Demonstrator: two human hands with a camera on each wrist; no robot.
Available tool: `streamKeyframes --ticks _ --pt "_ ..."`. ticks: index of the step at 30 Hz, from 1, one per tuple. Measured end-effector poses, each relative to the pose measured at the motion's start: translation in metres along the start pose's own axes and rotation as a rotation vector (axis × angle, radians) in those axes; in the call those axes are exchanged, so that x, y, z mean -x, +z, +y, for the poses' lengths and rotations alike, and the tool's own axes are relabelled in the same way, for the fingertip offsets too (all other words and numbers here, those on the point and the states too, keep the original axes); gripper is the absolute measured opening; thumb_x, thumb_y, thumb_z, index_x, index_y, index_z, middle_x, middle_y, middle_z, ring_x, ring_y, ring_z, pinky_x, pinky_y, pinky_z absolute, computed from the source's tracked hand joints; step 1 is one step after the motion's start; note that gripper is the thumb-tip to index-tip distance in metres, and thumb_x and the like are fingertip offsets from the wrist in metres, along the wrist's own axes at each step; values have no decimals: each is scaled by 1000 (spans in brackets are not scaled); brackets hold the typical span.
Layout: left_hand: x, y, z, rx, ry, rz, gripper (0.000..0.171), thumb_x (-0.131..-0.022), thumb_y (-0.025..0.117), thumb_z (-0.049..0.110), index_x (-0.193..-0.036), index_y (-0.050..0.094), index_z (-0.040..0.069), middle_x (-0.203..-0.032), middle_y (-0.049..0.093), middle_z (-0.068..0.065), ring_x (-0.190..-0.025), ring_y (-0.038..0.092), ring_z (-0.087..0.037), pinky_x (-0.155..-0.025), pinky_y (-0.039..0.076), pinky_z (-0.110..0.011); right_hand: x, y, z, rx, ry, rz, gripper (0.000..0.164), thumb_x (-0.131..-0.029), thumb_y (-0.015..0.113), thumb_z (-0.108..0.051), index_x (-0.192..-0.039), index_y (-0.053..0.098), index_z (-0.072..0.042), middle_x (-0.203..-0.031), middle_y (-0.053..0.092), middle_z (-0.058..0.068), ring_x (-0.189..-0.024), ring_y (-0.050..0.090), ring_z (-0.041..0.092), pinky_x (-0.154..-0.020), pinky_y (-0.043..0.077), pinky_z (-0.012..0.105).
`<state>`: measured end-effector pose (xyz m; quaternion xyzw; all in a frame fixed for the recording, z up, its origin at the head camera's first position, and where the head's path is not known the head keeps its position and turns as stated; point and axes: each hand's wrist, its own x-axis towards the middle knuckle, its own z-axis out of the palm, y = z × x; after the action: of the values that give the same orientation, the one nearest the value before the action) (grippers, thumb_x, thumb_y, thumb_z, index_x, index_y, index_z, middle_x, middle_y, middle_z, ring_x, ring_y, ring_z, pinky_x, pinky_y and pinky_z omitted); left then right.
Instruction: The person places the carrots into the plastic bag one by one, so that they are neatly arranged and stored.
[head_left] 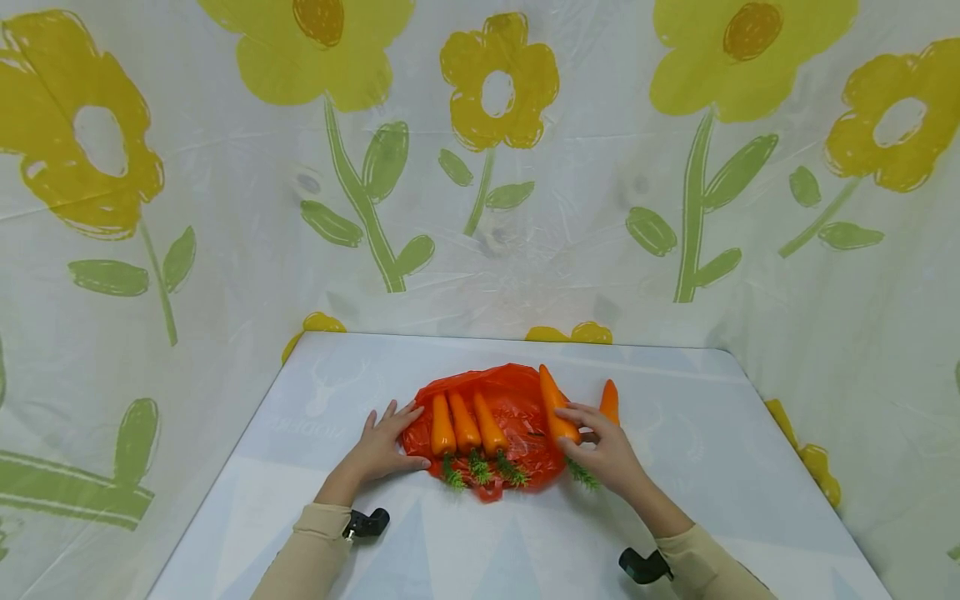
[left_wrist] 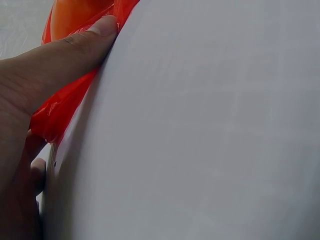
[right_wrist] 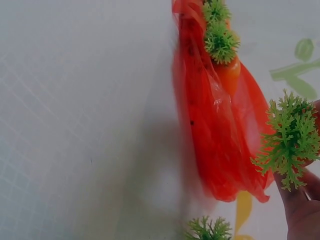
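A red plastic bag [head_left: 525, 392] lies spread on the table, with three orange toy carrots [head_left: 464, 423] side by side on its left part, green leafy tops toward the person. The left hand [head_left: 378, 450] rests with spread fingers at the bag's left edge; its straight thumb [left_wrist: 75, 50] lies along the red plastic in the left wrist view. Between thumb and fingers, the right hand [head_left: 611, 454] holds another carrot [head_left: 553, 400] over the bag's right edge, tip pointing away. That carrot's leafy top [right_wrist: 290, 137] shows large in the right wrist view.
One more carrot [head_left: 610, 398] lies right of the bag, partly hidden behind the right hand. The pale patterned table [head_left: 420, 533] meets a white flower-printed curtain [head_left: 570, 250] at the back and sides. Each wrist carries a small black camera [head_left: 367, 523].
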<state>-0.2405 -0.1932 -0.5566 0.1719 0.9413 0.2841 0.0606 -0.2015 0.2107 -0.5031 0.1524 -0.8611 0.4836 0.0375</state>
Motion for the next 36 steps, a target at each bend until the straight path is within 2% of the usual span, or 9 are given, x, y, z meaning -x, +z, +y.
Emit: streamKeyframes --ticks 4,12,23,30,36 --pt "0 0 0 2 -1 3 99 -77 85 51 -156 41 12 -164 33 -10 -154 10 -43 -119 -4 -67 1 4 0 -9 -17 -4 42 -92 77 -19 -133 68 -13 -145 55 15 -123 58 34 -88 57 28" --pt "0 1 -1 0 -8 2 99 -77 85 51 -157 41 12 -165 33 -10 -154 10 -43 -119 -4 -66 -1 11 -1 14 25 -27 41 -91 78 -19 -132 69 -19 -145 56 9 -121 58 29 -89 57 29" --pt "-1 2 -1 1 -2 6 99 -77 85 51 -156 41 12 -164 33 -10 -154 10 -43 -119 -4 -67 -3 20 1 34 18 -47 42 -92 77 -23 -133 69 -22 -146 56 8 -131 53 32 -96 54 43" --pt "-1 2 -3 -2 0 12 99 -76 85 52 -156 42 12 -164 33 -10 -154 11 -43 -119 -3 -68 -4 25 2 48 18 -52 41 -91 77 -22 -132 70 -23 -144 58 7 -131 53 31 -99 52 43" --pt "-2 3 -4 -6 1 13 99 -77 85 52 -156 42 13 -164 33 -10 -154 11 -43 -119 -3 -67 -6 31 4 43 41 -64 41 -91 77 -22 -132 69 -24 -144 58 8 -132 52 32 -105 48 53"
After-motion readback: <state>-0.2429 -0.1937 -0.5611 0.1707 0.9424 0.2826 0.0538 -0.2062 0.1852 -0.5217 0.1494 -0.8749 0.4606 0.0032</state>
